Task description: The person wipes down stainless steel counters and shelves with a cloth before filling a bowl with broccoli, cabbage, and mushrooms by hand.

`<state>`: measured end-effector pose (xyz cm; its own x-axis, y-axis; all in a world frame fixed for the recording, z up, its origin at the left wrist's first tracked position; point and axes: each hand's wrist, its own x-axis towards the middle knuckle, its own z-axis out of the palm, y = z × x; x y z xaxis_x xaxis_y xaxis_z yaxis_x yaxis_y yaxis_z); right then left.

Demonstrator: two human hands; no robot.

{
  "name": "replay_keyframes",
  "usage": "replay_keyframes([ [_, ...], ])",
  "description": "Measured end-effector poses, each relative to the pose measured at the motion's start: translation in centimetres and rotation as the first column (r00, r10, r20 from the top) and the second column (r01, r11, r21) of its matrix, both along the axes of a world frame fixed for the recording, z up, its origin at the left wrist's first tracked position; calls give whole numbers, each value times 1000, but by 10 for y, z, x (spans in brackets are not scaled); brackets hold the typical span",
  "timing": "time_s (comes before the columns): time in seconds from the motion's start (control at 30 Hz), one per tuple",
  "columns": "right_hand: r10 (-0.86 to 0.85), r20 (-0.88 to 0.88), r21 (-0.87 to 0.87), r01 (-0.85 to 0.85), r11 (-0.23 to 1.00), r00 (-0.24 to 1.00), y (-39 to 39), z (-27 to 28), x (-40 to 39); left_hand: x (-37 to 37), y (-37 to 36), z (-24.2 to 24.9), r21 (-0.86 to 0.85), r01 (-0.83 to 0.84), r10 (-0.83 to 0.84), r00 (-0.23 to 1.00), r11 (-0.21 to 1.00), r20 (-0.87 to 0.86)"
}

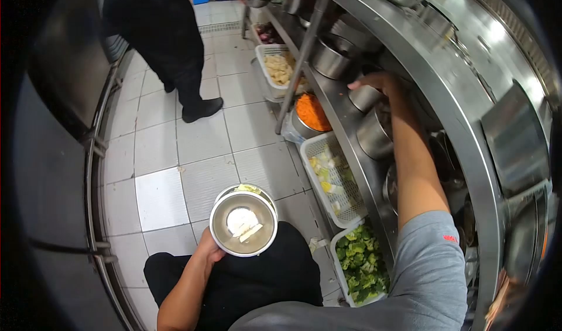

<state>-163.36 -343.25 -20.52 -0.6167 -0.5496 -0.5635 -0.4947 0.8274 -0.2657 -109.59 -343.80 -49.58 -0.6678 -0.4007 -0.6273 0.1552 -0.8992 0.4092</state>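
Low in front of my body, my left hand (pixel 209 247) holds a metal bowl (pixel 221 237) with a few pale pieces at its bottom. A second bowl with something green in it shows behind its far rim. My right arm reaches over the lower steel shelf. There my right hand (pixel 377 84) is at the top of a metal pot (pixel 365 98), fingers bent over its rim; whether they hold anything inside is hidden. A larger pot (pixel 376 133) stands beside it on the near side, another pot (pixel 332 57) on the far side.
Under the shelf (pixel 345 117) are baskets of broccoli (pixel 360 261), cut cabbage (pixel 332 179) and pale slices (pixel 278 67), plus a pot of shredded carrot (pixel 312 112). A person in black (pixel 170 44) stands ahead, one hand at a bowl. Steel cabinets (pixel 52 173) line the left.
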Motion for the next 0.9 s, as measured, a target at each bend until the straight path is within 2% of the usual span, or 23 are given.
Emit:
replay_keyframes([
  [0.13,164,67,19,-166,986,984,-10,-23,-57,23,-3,-7,-12,-92,92,995,996,48],
  [0.2,93,6,-65,-92,994,996,-1,-28,-57,25,-2,-5,-22,-117,118,992,993,34],
  [0.23,100,7,-63,-99,993,995,0,-41,-84,27,-2,-1,-36,-129,130,991,991,24],
  [0.3,135,-12,-166,-135,977,991,-5,-82,-152,28,-2,0,-49,-149,150,988,988,24],
  [0.37,158,1,-188,-155,970,987,-1,-67,-120,33,-4,-12,-68,-131,133,991,989,22],
  [0.53,229,-52,-183,-235,955,972,-1,-45,-71,28,-1,-2,-48,-156,157,987,987,31],
  [0.6,136,-247,-92,-163,982,959,-1,-32,-32,24,0,4,-30,-155,156,987,987,27],
  [0.63,123,-253,-90,-150,985,960,1,-36,-36,23,-1,7,-22,-149,149,988,989,27],
  [0.7,222,-520,-209,-375,903,825,1,-50,-58,18,-1,4,-16,-126,126,992,992,21],
  [0.73,208,-522,-211,-362,908,827,3,-48,-61,17,-1,2,-10,-124,124,992,992,-2],
  [0.8,-3,-475,-370,-196,908,880,1,-43,-65,14,0,0,-8,-119,118,993,993,-28],
  [0.83,-10,-478,-372,-192,908,878,2,-45,-79,11,0,4,-5,-119,119,993,993,-25],
  [0.9,-141,-215,-635,-29,772,966,14,-54,-110,7,0,7,2,-109,109,994,994,-22],
])
